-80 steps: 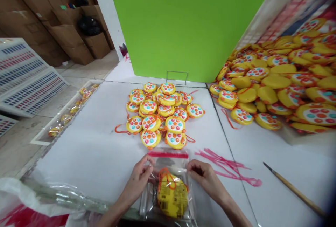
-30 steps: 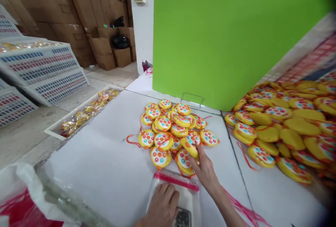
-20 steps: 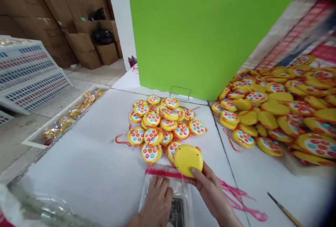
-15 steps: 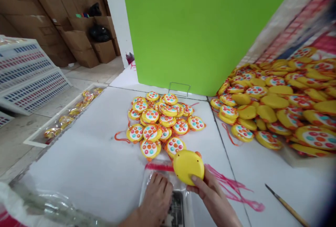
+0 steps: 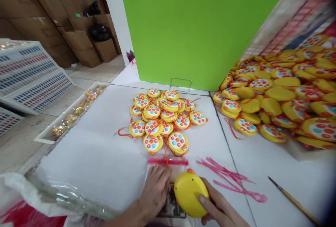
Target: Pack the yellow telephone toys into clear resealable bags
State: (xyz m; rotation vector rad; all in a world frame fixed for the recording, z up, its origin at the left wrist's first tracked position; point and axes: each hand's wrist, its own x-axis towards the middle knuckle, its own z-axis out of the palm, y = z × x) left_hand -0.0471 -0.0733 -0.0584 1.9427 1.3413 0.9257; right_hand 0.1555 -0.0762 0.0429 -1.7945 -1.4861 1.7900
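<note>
My right hand grips a yellow duck-shaped toy, its plain yellow back facing up and the thumb pressed on it. Close beside it, my left hand rests over a clear plastic bag with a red strip along its top; the fingers are curled and what they hold is hidden. An orange cord runs down to the fingers of that hand. Beyond both hands lies a group of duck toys with white faces and coloured dots. A dark printed sheet shows between the hands.
Pink strips and a thin wooden-handled tool lie to the right. A large heap of duck toys fills the right side. A green board stands behind. On the left are plastic wrap, a shallow tray and white baskets.
My right hand has lowered the yellow toy toward me, over the bag, and turned it. The left hand stays over the bag, and the view has shifted slightly.
</note>
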